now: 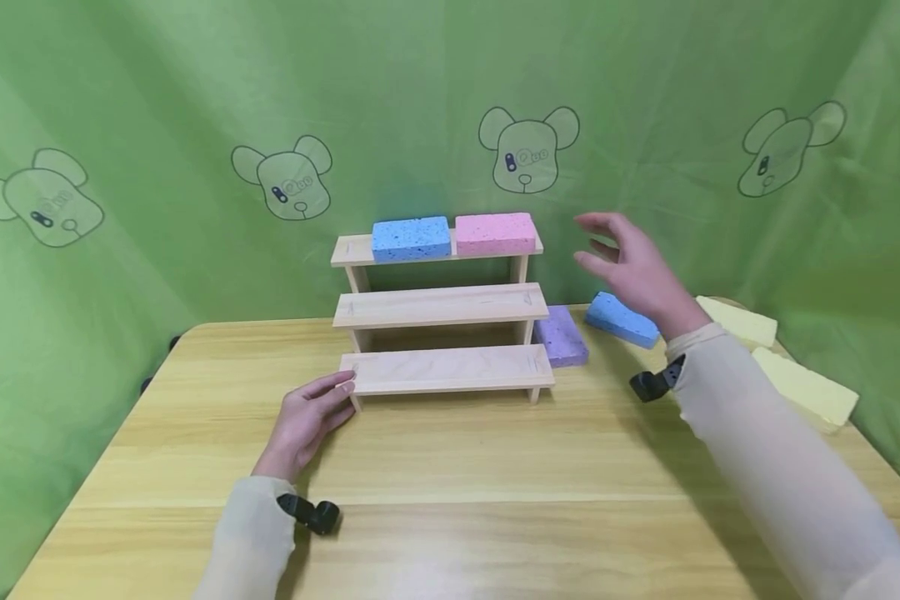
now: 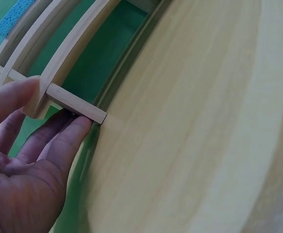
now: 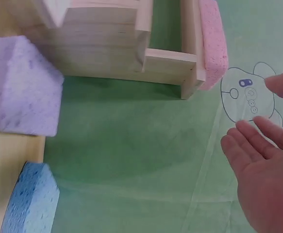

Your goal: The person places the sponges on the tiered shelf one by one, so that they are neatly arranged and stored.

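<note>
A three-step wooden shelf (image 1: 446, 372) stands on the table. A blue sponge (image 1: 411, 240) and a pink sponge (image 1: 495, 233) lie side by side on its top step. My left hand (image 1: 311, 419) holds the left end of the lowest step, the thumb (image 2: 22, 92) at the board's end and the fingers around by the leg. Raised in the air to the right of the pink sponge is my right hand (image 1: 633, 267), its fingers apart from the thumb and nothing between them. A purple sponge (image 1: 564, 337) lies against the shelf's right side.
Another blue sponge (image 1: 621, 320) lies on the table below my right hand. Two pale yellow sponges (image 1: 806, 387) lie near the right edge, partly behind the right sleeve. A green curtain (image 1: 405, 100) with printed bear heads hangs right behind the table (image 1: 435, 533).
</note>
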Demonstrator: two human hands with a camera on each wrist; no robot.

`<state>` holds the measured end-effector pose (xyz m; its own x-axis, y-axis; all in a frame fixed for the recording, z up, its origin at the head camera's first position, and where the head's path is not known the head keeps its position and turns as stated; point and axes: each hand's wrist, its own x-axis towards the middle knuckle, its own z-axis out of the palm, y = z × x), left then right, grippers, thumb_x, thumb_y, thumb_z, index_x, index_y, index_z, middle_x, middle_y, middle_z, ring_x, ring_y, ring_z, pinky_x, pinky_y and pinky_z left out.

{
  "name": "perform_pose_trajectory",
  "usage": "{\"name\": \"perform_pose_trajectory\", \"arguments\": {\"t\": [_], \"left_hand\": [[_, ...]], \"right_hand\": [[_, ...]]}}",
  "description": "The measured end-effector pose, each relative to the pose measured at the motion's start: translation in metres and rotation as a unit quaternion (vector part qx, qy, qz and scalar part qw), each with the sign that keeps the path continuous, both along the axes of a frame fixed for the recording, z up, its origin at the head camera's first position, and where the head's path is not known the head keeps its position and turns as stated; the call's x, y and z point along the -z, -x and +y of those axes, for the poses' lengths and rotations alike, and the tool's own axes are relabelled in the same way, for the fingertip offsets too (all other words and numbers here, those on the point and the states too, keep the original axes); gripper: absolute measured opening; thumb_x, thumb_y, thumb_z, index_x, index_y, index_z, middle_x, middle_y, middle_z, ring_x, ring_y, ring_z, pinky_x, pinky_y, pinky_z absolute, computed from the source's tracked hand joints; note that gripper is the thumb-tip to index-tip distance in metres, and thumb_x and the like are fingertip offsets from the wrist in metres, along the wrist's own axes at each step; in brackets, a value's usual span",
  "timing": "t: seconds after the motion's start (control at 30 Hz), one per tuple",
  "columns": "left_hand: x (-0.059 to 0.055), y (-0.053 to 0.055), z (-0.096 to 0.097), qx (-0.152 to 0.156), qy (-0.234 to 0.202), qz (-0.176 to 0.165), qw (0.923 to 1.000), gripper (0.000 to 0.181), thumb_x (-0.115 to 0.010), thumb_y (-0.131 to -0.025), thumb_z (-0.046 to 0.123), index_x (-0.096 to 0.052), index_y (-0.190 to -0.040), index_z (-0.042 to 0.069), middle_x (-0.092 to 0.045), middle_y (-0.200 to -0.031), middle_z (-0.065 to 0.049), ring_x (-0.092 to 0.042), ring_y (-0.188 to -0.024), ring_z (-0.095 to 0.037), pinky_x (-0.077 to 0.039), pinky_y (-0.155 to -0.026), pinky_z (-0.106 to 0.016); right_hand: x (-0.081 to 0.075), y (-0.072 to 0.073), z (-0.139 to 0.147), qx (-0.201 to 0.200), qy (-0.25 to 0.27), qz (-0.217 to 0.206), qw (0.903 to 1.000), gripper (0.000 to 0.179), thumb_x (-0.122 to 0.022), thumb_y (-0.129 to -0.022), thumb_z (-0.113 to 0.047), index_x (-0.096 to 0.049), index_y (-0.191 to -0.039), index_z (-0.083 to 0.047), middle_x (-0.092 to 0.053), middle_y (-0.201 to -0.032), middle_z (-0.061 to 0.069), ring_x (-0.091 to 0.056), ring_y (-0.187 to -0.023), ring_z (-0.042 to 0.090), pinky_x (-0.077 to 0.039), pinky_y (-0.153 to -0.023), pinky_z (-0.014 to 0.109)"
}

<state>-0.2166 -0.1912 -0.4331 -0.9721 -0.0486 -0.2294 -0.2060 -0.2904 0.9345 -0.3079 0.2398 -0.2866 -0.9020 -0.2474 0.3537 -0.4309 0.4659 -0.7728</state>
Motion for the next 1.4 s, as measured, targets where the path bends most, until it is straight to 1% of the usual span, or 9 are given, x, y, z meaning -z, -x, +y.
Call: {"name": "perform_pose_trajectory", "arguments": {"t": [0.13,0.2,0.33,0.63,0.73,0.97,1.1,1.2,1.4], "left_hand": [[-0.001,-0.001,0.001,0.0,0.005,-0.001,1.0,0.035,-0.067,-0.092,0.001,-0.062,-0.126,-0.005,-0.05,-0.14,-0.014,-0.062,-0.112,-0.024,-0.053,-0.094,-0.034],[-0.001,-0.001,0.002,0.0,0.01,-0.002,0.9999,0.035,-0.068,-0.092,0.001,-0.062,-0.126,-0.005,-0.05,-0.139,-0.014,-0.062,-0.111,-0.024,-0.053,-0.094,-0.034],[-0.002,-0.001,0.001,0.002,0.014,-0.003,0.9999,0.037,-0.067,-0.092,0.002,-0.06,-0.128,-0.005,-0.05,-0.14,-0.014,-0.06,-0.113,-0.025,-0.053,-0.095,-0.035],[-0.002,-0.002,-0.001,0.011,0.014,0.003,0.9998,0.04,-0.067,-0.092,0.001,-0.057,-0.13,-0.007,-0.049,-0.142,-0.014,-0.057,-0.119,-0.026,-0.052,-0.096,-0.033],[-0.002,-0.002,-0.001,0.011,0.018,0.005,0.9998,0.04,-0.066,-0.093,0.001,-0.056,-0.131,-0.008,-0.048,-0.142,-0.015,-0.056,-0.121,-0.026,-0.052,-0.096,-0.033],[-0.003,0.001,0.0,0.018,0.027,0.003,0.9995,0.04,-0.062,-0.095,0.001,-0.054,-0.134,-0.007,-0.045,-0.145,-0.013,-0.051,-0.126,-0.027,-0.05,-0.098,-0.031],[-0.004,0.001,0.001,0.013,0.028,0.003,0.9995,0.041,-0.061,-0.095,0.001,-0.053,-0.134,-0.007,-0.046,-0.144,-0.012,-0.051,-0.125,-0.026,-0.051,-0.098,-0.031],[-0.003,0.002,0.003,0.011,0.019,0.002,0.9997,0.042,-0.063,-0.095,0.001,-0.053,-0.135,-0.007,-0.047,-0.144,-0.013,-0.054,-0.122,-0.023,-0.051,-0.097,-0.031],[-0.001,0.004,0.005,0.004,0.007,0.005,1.0,0.043,-0.065,-0.094,0.001,-0.053,-0.134,-0.007,-0.049,-0.143,-0.014,-0.058,-0.117,-0.019,-0.052,-0.096,-0.031]], "right_hand": [[0.01,-0.01,0.005,-0.007,0.005,0.026,0.9996,0.053,-0.058,-0.098,-0.006,-0.035,-0.145,0.004,-0.039,-0.147,0.018,-0.036,-0.136,0.032,-0.032,-0.114,0.045],[0.015,-0.015,0.007,-0.01,0.002,0.028,0.9995,0.053,-0.058,-0.098,-0.005,-0.035,-0.144,0.005,-0.039,-0.146,0.019,-0.036,-0.135,0.034,-0.032,-0.114,0.047],[0.023,-0.021,0.01,-0.011,-0.019,0.015,0.9997,0.053,-0.059,-0.097,-0.005,-0.035,-0.143,0.007,-0.039,-0.145,0.022,-0.036,-0.134,0.037,-0.032,-0.114,0.049],[0.046,-0.029,0.013,0.017,-0.081,-0.033,0.996,0.056,-0.059,-0.097,-0.011,-0.035,-0.142,0.012,-0.037,-0.14,0.029,-0.037,-0.13,0.048,-0.033,-0.11,0.057],[0.057,-0.03,0.014,0.024,-0.096,-0.045,0.9941,0.058,-0.06,-0.097,-0.012,-0.034,-0.142,0.014,-0.038,-0.137,0.032,-0.039,-0.127,0.051,-0.034,-0.108,0.06],[0.076,-0.025,0.012,0.037,-0.113,-0.077,0.9899,0.063,-0.063,-0.096,-0.02,-0.034,-0.141,0.014,-0.038,-0.138,0.031,-0.04,-0.126,0.049,-0.035,-0.108,0.06],[0.083,-0.022,0.009,0.034,-0.129,-0.097,0.9863,0.065,-0.065,-0.095,-0.02,-0.033,-0.141,0.015,-0.037,-0.14,0.033,-0.039,-0.127,0.051,-0.034,-0.108,0.06],[0.087,-0.023,0.009,0.04,-0.152,-0.1,0.9826,0.067,-0.065,-0.095,-0.02,-0.032,-0.141,0.015,-0.037,-0.14,0.034,-0.039,-0.126,0.051,-0.034,-0.108,0.061],[0.093,-0.024,0.008,0.054,-0.17,-0.115,0.9773,0.073,-0.065,-0.095,-0.028,-0.031,-0.142,0.016,-0.036,-0.14,0.035,-0.04,-0.123,0.051,-0.035,-0.106,0.063]]}}
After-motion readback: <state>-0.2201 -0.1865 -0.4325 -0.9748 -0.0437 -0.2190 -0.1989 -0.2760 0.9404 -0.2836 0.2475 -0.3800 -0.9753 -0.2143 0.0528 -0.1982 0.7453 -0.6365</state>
